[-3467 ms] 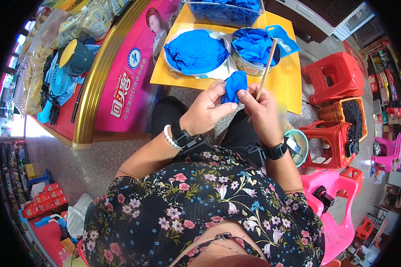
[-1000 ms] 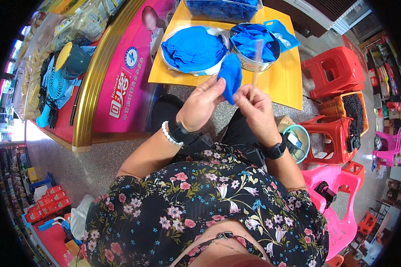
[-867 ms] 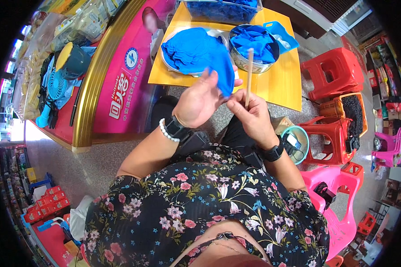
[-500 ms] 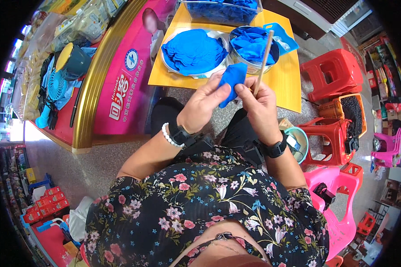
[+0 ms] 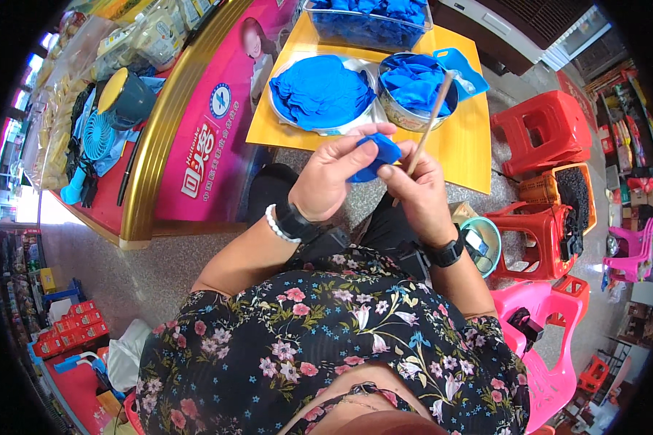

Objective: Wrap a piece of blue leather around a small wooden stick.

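Note:
My left hand point(image 5: 323, 177) pinches a small blue piece of thin sheet point(image 5: 383, 151), fabric or paper, between thumb and fingers. The piece looks folded and rounded. Close beside it, my right hand point(image 5: 422, 194) is closed around a slim wooden stick point(image 5: 435, 116), which slants up and to the right. The right thumb tip lies at the edge of the blue piece; whether it presses on it, I cannot tell. Just beyond my hands, a heap of flat blue pieces point(image 5: 321, 90) lies on a white plate point(image 5: 376, 116). A round tin point(image 5: 406, 118) beside it holds more blue pieces.
The yellow table point(image 5: 466, 156) also bears a clear box point(image 5: 366, 30) of blue pieces and a light-blue plastic scoop or dish point(image 5: 470, 76). A pink, gold-edged counter point(image 5: 196, 156) stands left. Red stools point(image 5: 544, 130), a pink chair point(image 5: 559, 362) and a turquoise bin point(image 5: 492, 250) are right.
Both hands have come slightly lower in view. The blue piece, upright and pointed before, now looks folded over and rounder. The stick stays in my right hand, its top end lower and further right.

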`<state>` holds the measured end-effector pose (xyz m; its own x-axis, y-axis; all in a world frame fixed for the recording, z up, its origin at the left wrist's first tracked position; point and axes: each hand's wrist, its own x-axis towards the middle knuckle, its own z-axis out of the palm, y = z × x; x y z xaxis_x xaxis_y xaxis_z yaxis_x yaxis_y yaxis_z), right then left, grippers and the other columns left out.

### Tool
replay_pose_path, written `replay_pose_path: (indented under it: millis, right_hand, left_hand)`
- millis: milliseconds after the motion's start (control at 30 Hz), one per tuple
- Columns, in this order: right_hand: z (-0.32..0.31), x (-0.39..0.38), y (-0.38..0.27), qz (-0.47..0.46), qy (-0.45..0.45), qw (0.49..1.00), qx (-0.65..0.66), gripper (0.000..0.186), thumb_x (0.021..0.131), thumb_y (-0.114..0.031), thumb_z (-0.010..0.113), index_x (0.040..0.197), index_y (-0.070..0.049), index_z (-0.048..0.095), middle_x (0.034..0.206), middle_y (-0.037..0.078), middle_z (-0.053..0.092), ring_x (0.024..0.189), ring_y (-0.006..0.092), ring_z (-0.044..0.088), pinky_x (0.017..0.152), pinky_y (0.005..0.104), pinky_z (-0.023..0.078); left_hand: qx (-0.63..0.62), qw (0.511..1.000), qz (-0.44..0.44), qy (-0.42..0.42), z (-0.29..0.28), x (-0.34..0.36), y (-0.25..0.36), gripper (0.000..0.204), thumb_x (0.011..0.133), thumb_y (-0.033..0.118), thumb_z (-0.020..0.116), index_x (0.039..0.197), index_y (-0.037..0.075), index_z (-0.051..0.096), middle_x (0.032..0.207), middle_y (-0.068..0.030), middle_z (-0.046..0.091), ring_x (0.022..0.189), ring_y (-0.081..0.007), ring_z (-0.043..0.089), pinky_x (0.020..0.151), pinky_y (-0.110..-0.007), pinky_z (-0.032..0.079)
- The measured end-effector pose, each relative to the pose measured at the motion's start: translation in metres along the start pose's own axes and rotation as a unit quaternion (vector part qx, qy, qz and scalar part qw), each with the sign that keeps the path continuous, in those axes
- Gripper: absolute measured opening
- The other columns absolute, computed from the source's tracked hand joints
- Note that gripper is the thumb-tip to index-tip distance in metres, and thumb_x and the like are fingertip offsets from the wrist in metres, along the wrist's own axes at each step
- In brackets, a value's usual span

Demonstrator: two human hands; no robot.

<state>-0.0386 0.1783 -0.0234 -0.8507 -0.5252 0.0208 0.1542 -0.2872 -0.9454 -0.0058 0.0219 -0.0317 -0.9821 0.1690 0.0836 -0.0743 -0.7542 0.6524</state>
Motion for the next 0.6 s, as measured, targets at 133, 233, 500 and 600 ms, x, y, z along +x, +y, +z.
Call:
replay_pose_path:
  millis: [133,233,500,600]
  right_hand:
    - [-0.006,0.001,-0.006,0.003,0.044,0.999,0.027,0.01,0.086,-0.01,0.064,0.089,-0.004,0.058,0.076,-0.005,0.055,0.066,0.0016,0.046,0.057,0.0176,0.036]
    - [0.001,0.002,-0.002,-0.06,0.056,0.996,-0.021,0.007,0.086,-0.011,0.064,0.086,-0.006,0.059,0.072,-0.007,0.052,0.061,-0.0003,0.041,0.052,0.017,0.03]
    - [-0.009,-0.001,-0.006,0.011,0.039,0.995,0.091,0.016,0.091,-0.02,0.057,0.08,-0.01,0.053,0.063,-0.008,0.044,0.05,0.0009,0.033,0.044,0.0185,0.026]
    - [-0.016,0.003,-0.012,0.007,0.068,0.991,0.113,0.016,0.091,-0.02,0.057,0.08,-0.01,0.053,0.064,-0.007,0.045,0.051,0.0012,0.036,0.045,0.018,0.027]
  left_hand:
    - [0.261,0.961,0.094,0.005,0.0,0.003,-0.003,0.024,0.093,0.019,0.053,0.103,0.002,0.066,0.123,-0.008,0.048,0.113,-0.0155,0.047,0.094,-0.028,0.038]
    - [0.28,0.952,0.121,0.033,0.0,0.001,-0.007,0.024,0.092,0.019,0.053,0.104,0.002,0.065,0.127,-0.0085,0.045,0.114,-0.0158,0.046,0.097,-0.03,0.036]
    - [0.43,0.893,0.122,-0.05,-0.004,0.006,0.011,0.02,0.089,0.017,0.058,0.097,0.0,0.065,0.12,-0.0108,0.05,0.11,-0.0187,0.049,0.095,-0.031,0.037]
    - [0.496,0.849,0.167,-0.074,-0.006,0.005,0.007,0.016,0.087,0.016,0.061,0.091,0.001,0.066,0.104,-0.01,0.058,0.102,-0.0172,0.053,0.087,-0.031,0.042]
